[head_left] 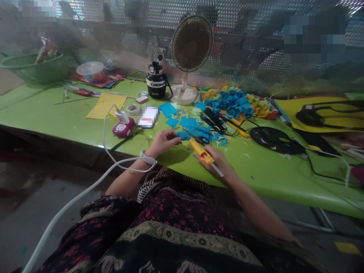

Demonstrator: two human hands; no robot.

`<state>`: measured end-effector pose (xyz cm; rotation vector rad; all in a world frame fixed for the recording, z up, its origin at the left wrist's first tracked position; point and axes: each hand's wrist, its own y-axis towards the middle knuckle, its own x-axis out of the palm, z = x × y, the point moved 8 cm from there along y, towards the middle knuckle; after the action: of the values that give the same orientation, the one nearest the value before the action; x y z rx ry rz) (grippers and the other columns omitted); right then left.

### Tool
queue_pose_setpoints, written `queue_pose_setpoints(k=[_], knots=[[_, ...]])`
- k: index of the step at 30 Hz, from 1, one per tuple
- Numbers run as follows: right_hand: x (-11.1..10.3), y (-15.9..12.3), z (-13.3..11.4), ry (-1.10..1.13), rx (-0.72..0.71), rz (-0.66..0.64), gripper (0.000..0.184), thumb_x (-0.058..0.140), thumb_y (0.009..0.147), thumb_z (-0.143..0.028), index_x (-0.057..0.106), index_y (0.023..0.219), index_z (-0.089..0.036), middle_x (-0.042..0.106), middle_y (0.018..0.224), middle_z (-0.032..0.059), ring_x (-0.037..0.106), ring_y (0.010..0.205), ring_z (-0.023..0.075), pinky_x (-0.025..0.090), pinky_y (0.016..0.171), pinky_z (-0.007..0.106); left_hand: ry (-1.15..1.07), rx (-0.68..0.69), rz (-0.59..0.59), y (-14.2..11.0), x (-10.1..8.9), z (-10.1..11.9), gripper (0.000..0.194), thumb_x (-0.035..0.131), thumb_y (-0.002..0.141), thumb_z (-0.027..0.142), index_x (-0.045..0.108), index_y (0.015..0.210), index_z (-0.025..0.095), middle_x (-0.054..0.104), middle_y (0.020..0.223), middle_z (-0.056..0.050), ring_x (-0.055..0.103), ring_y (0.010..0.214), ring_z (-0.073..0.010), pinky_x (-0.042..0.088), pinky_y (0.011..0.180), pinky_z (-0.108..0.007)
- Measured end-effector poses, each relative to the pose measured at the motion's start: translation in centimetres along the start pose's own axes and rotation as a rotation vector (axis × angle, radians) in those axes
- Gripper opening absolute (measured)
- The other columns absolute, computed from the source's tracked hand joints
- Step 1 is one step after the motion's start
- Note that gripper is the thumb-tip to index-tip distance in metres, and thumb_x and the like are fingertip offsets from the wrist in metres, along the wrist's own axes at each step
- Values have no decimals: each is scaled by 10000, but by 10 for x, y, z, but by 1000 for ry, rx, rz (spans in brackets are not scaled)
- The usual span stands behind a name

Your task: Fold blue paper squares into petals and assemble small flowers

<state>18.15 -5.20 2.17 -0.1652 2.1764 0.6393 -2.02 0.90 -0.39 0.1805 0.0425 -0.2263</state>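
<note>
My right hand (217, 161) is wrapped round a yellow glue gun (201, 151), with a clear glue stick (217, 170) poking out of its back end. A small red light glows beside the gun's body. The nozzle points left and away, towards my left hand (164, 143). There, thumb and fingers are pinched at the edge of a small blue paper piece (183, 135), just above the table. Scissors (202, 138) lie behind the glue gun, among blue paper scraps (201, 132). Blue paper squares (188, 122) lie farther back.
A black bottle (156, 84) and a white fan (183, 94) stand at the back. Blue paper petals (231, 101) are heaped to their right. A phone (148, 116) and a magenta plug adapter (123, 127) lie left. A white cable (85, 190) crosses my left forearm.
</note>
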Motion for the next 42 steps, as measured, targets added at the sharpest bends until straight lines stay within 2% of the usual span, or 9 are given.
queue_pose_setpoints(k=[4, 7, 14, 18, 22, 25, 31, 35, 42], knots=[[-46, -12, 22, -162, 71, 325, 363, 599, 879, -587, 537, 848, -232, 632, 823, 93, 569, 729, 235, 440, 671, 353, -100, -31, 54, -1, -3, 1, 331, 822, 713, 373, 578, 766, 156, 684, 679, -1, 724, 664, -130, 589, 666, -238], [-80, -21, 57, -297, 150, 384, 362, 610, 863, -576, 560, 864, -217, 639, 888, 127, 601, 828, 279, 458, 736, 390, -113, -47, 66, -2, -6, 5, 311, 811, 732, 369, 591, 769, 152, 690, 696, -4, 730, 679, -130, 600, 677, -239], [-116, -42, 165, -456, 546, 115, 420, 730, 727, -604, 572, 775, -218, 634, 842, 153, 568, 716, 266, 389, 628, 403, -64, -63, 62, 10, -15, 9, 264, 793, 747, 342, 601, 780, 164, 698, 679, -13, 724, 663, -128, 601, 649, -241], [-132, -44, 175, -414, 497, 42, 407, 759, 702, -601, 614, 756, -225, 659, 870, 188, 604, 704, 294, 403, 609, 442, -44, -74, 9, 20, -9, 14, 236, 783, 760, 316, 605, 777, 163, 723, 694, -30, 725, 666, -124, 603, 667, -243], [-151, -34, 154, -537, 527, 26, 297, 727, 728, -498, 666, 852, -236, 708, 954, 182, 666, 812, 368, 495, 698, 520, 18, -56, -25, 30, 0, 27, 217, 779, 783, 308, 624, 773, 157, 725, 683, -28, 723, 644, -115, 594, 648, -222], [-131, -3, 110, -426, 383, -28, 273, 567, 879, -446, 683, 1001, -231, 742, 1059, 147, 697, 924, 352, 519, 817, 497, 33, -66, -35, 39, 7, 36, 221, 783, 804, 304, 631, 803, 144, 720, 662, -27, 713, 589, -111, 572, 585, -201], [-23, 67, 39, -289, -87, -370, 227, 559, 929, -343, 722, 1032, -223, 738, 1084, 114, 682, 1024, 290, 525, 881, 413, -93, -130, -33, 68, 21, 43, 266, 795, 834, 292, 583, 853, 132, 691, 565, -3, 669, 477, -101, 534, 512, -178], [16, 87, 29, -359, -184, -450, 212, 567, 930, -243, 726, 1063, -203, 715, 1067, 123, 652, 1033, 271, 502, 871, 370, -169, -119, 14, 81, 26, 38, 178, 737, 871, 165, 576, 807, 124, 690, 598, 4, 681, 518, -93, 556, 558, -191], [38, 84, 24, -369, -214, -478, 200, 564, 914, -180, 721, 1038, -184, 678, 985, 114, 611, 961, 253, 450, 796, 333, -220, -98, 56, 85, 20, 14, 152, 704, 882, 139, 589, 781, 135, 689, 634, 9, 676, 550, -80, 559, 595, -200]])
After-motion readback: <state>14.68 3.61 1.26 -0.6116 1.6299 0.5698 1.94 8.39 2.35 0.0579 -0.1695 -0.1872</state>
